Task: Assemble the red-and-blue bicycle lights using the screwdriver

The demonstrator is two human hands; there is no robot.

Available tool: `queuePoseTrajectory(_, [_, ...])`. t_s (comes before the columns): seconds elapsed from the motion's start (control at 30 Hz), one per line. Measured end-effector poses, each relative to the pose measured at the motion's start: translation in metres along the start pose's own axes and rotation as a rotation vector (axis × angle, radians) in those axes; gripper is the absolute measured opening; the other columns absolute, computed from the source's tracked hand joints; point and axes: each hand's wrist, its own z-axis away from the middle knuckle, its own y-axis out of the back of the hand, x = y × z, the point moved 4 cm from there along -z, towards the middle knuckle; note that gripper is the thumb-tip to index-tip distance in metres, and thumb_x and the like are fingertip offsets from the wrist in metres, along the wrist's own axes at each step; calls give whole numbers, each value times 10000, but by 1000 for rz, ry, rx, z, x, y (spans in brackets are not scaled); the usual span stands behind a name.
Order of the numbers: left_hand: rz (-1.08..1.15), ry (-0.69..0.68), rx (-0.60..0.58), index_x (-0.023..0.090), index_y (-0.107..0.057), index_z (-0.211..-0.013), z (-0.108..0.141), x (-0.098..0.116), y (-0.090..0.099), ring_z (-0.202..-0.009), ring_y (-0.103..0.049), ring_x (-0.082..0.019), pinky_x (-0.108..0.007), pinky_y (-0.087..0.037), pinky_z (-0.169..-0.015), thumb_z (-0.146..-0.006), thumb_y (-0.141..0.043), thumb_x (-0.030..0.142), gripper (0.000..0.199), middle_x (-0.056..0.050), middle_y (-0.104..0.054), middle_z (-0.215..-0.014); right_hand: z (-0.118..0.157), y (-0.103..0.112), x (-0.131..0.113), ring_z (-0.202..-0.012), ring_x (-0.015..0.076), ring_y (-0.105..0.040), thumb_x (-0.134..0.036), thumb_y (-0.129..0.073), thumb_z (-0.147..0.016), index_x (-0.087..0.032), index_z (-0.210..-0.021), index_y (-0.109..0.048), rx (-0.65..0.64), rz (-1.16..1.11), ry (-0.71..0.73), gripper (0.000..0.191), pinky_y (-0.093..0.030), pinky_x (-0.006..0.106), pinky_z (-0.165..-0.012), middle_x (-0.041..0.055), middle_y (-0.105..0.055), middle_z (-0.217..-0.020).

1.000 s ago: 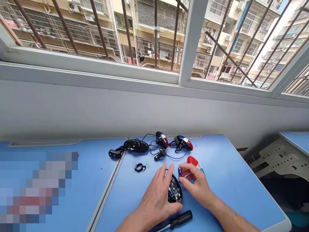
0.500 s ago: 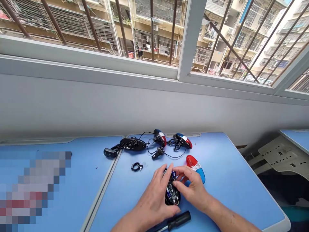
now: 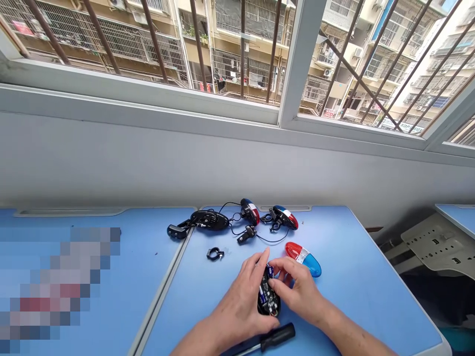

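Observation:
My left hand (image 3: 243,301) is wrapped around an opened black bike-light housing (image 3: 273,300), its fingers along the left side and thumb at the near end. Inside the housing are a circuit board, thin wires at the near end and blue-and-white batteries (image 3: 262,295). My right hand (image 3: 295,284) is bent over the far right of the housing, thumb and fingertips pinched on a blue battery (image 3: 270,271) there. Just behind the right hand lies a red, clear and blue lens cover (image 3: 302,257). A black-handled screwdriver (image 3: 277,336) rests in front of the housing, its shaft partly under my left wrist.
Toward the back lie two red-white-blue bike lights (image 3: 250,211) (image 3: 285,217) with clamps and cables, and a black light unit (image 3: 210,220) across the table joint. A black ring clamp (image 3: 215,254) lies left of my hands. Wall and barred window rise behind the blue table (image 3: 352,277).
The view has shifted slightly, moving the scene right. The lens cover has turned a little beside my right hand. Both hands keep their places on the housing.

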Motion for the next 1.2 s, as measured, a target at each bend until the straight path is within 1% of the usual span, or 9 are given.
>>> queuePoseTrajectory(0.13, [2,16,-35,204,-76,-1503,0,4,0,-1358,-264,-349,-493,-295,-1117,-521,-707,144,1169,-153,-292,-1456,1,3,-5,-704,159,-590,-149,-562,-792,-203,-1082,-626,-21,71,76,302,-497,260,-585,45,-645,-846])
queuePoseTrajectory(0.4, [-9,5,-45,143,-85,-1492,-3,4,-2,-1362,-243,-358,-480,-273,-1130,-486,-717,154,1188,-185,-284,-1447,3,5,-13,-744,186,-561,-128,-485,-867,-208,-1081,-610,58,200,321,260,-480,309,-634,61,-604,-831])
queuePoseTrajectory(0.5, [-8,-17,-45,140,-82,-1490,-3,4,-3,-1357,-251,-350,-479,-271,-1132,-483,-715,150,1190,-183,-286,-1439,4,3,-14,-733,183,-552,-115,-461,-880,-206,-1060,-596,68,246,381,243,-469,315,-641,61,-594,-831])
queuePoseTrajectory(0.63, [-2,-66,-51,162,-63,-1491,-2,5,-2,-1351,-258,-340,-480,-280,-1127,-493,-698,141,1183,-172,-282,-1438,7,-1,-15,-677,170,-516,-96,-443,-886,-182,-990,-601,106,303,452,208,-435,294,-587,59,-566,-786])
queuePoseTrajectory(0.77, [6,-94,-68,189,-41,-1494,-1,3,-3,-1353,-248,-349,-497,-273,-1126,-500,-695,152,1190,-162,-274,-1448,11,-4,-14,-659,166,-497,-85,-431,-889,-164,-946,-608,120,361,474,202,-417,289,-574,63,-552,-763])
queuePoseTrajectory(0.87, [-6,-91,-78,174,-50,-1490,0,2,-4,-1360,-230,-361,-510,-255,-1131,-489,-705,163,1196,-171,-275,-1453,14,-5,-14,-658,168,-499,-80,-438,-886,-159,-956,-612,118,391,481,204,-416,288,-572,68,-557,-762])
queuePoseTrajectory(1.07, [-1,-62,-83,173,-70,-1486,0,4,-3,-1368,-223,-369,-526,-242,-1131,-493,-704,178,1178,-177,-269,-1466,18,-3,-11,-685,178,-521,-68,-470,-876,-156,-1128,-594,120,394,519,294,-433,295,-581,82,-581,-803])
queuePoseTrajectory(1.13, [14,-55,-84,175,-67,-1488,1,5,-1,-1368,-229,-362,-516,-249,-1132,-495,-698,173,1177,-172,-271,-1467,19,-2,-11,-703,181,-526,-58,-473,-870,-163,-1178,-576,100,369,526,342,-442,299,-591,87,-590,-829])
queuePoseTrajectory(1.2, [30,-43,-95,159,-70,-1489,1,5,-1,-1367,-233,-355,-491,-261,-1133,-490,-699,164,1180,-173,-275,-1465,19,-1,-12,-706,181,-523,-55,-468,-869,-168,-1188,-575,79,351,524,354,-442,301,-593,87,-588,-833])
